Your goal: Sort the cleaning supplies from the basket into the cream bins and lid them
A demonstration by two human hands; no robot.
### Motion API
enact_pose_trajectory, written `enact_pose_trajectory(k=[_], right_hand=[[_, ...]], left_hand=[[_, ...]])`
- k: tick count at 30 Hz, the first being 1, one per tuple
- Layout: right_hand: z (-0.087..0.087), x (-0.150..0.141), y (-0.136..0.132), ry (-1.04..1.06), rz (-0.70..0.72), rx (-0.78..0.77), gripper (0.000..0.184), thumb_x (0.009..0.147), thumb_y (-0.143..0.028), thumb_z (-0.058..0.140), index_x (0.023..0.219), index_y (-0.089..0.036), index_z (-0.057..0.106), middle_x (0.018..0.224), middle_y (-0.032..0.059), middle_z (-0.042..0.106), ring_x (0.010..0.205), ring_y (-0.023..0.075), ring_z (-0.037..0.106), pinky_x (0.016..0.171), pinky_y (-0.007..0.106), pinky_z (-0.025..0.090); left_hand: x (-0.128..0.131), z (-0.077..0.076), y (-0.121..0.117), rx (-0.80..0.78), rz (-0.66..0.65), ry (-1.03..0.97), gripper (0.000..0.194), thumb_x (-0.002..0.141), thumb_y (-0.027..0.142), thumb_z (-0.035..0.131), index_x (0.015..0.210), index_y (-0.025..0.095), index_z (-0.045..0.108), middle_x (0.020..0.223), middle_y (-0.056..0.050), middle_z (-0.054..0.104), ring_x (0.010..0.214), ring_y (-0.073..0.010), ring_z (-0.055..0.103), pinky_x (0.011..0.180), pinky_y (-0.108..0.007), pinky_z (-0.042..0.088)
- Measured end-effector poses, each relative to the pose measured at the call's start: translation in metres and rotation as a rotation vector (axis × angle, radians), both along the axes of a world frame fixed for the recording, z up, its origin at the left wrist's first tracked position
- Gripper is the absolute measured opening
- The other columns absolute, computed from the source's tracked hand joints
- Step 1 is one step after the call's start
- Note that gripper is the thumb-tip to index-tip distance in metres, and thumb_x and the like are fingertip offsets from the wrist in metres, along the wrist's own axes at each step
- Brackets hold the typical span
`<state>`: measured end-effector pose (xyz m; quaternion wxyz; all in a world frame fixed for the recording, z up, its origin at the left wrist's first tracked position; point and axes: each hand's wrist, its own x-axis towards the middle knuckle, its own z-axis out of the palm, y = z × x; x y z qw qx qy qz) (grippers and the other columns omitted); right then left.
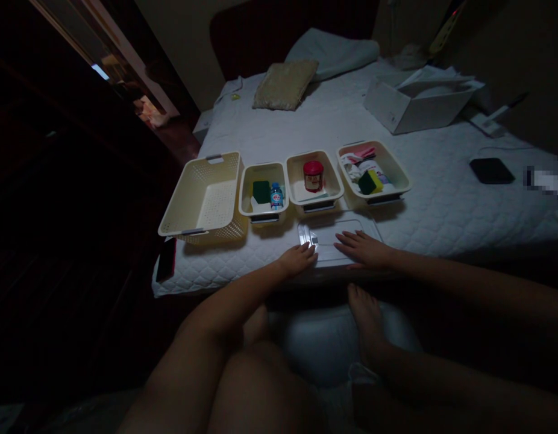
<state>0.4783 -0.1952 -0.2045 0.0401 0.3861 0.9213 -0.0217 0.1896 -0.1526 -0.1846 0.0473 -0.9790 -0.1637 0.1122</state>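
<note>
A clear plastic lid (329,229) lies flat at the near edge of the bed. My left hand (299,259) rests at its left end, fingers stretched out. On its right part lies my right hand (364,248), flat with the fingers apart. Just beyond stand three cream bins. The left bin (243,208) holds a dark green scouring pad (261,191) and a small blue bottle (276,196). A red-lidded jar (313,176) stands in the middle bin (335,191). In the right bin (399,172) are a yellow-green sponge (370,181), a pink cloth (361,154) and white packages.
A larger perforated cream basket (182,202) stands at the left, with a phone (166,259) by its near corner. Farther back are a beige cushion (285,84) and a white box of papers (387,108). A flat black object (492,170) lies at the right.
</note>
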Motion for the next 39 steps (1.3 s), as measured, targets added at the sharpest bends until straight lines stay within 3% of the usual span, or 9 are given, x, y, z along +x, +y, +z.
enact_pose_trajectory(k=[6, 12, 20, 29, 36, 39], right_hand=[[0.004, 0.004, 0.004, 0.003, 0.063, 0.027, 0.067, 0.086, -0.052, 0.056, 0.139, -0.011, 0.047, 0.145, 0.026, 0.04, 0.131, 0.0407, 0.043, 0.096, 0.056, 0.04], [0.012, 0.007, 0.002, 0.02, 0.098, 0.037, 0.055, 0.09, -0.044, 0.052, 0.135, -0.011, 0.052, 0.143, 0.0246, 0.044, 0.127, 0.0385, 0.048, 0.096, 0.054, 0.042], [0.019, 0.004, -0.002, 0.056, 0.084, -0.027, 0.052, 0.09, -0.039, 0.053, 0.131, -0.007, 0.054, 0.139, 0.0268, 0.047, 0.126, 0.0359, 0.049, 0.097, 0.051, 0.043], [0.024, 0.002, -0.004, 0.101, 0.081, -0.041, 0.042, 0.09, -0.034, 0.054, 0.123, -0.008, 0.059, 0.134, 0.0267, 0.052, 0.124, 0.0337, 0.052, 0.092, 0.051, 0.046], [0.029, 0.005, 0.0, 0.035, 0.133, 0.051, 0.042, 0.094, -0.033, 0.047, 0.125, -0.006, 0.057, 0.13, 0.0251, 0.056, 0.119, 0.0318, 0.057, 0.091, 0.048, 0.048], [0.036, 0.005, 0.002, 0.025, 0.145, 0.087, 0.04, 0.096, -0.032, 0.044, 0.125, -0.008, 0.057, 0.128, 0.0221, 0.059, 0.117, 0.0296, 0.058, 0.091, 0.045, 0.049]], left_hand=[[0.006, 0.009, 0.0, -0.015, -0.019, -0.029, 0.036, 0.091, 0.028, 0.053, 0.123, 0.012, 0.055, 0.133, -0.016, 0.056, 0.122, -0.0246, 0.055, 0.098, -0.036, 0.048], [0.005, 0.008, 0.0, 0.001, 0.015, -0.011, 0.033, 0.095, 0.02, 0.042, 0.125, 0.013, 0.054, 0.136, -0.013, 0.054, 0.123, -0.0233, 0.053, 0.097, -0.035, 0.05], [0.007, 0.017, 0.002, -0.049, 0.002, 0.017, 0.03, 0.093, 0.017, 0.043, 0.121, 0.014, 0.055, 0.134, -0.012, 0.055, 0.118, -0.0204, 0.055, 0.096, -0.033, 0.049], [0.003, 0.014, 0.002, -0.042, -0.022, -0.016, 0.032, 0.094, 0.017, 0.042, 0.123, 0.014, 0.054, 0.133, -0.013, 0.055, 0.12, -0.0219, 0.053, 0.094, -0.034, 0.05], [-0.003, 0.026, 0.002, -0.138, 0.019, -0.075, 0.037, 0.094, 0.021, 0.042, 0.129, 0.009, 0.05, 0.139, -0.019, 0.051, 0.131, -0.0233, 0.047, 0.106, -0.036, 0.041], [-0.004, 0.033, 0.004, -0.201, 0.021, -0.086, 0.044, 0.09, 0.028, 0.05, 0.129, 0.007, 0.048, 0.141, -0.021, 0.047, 0.133, -0.0263, 0.044, 0.11, -0.038, 0.037]])
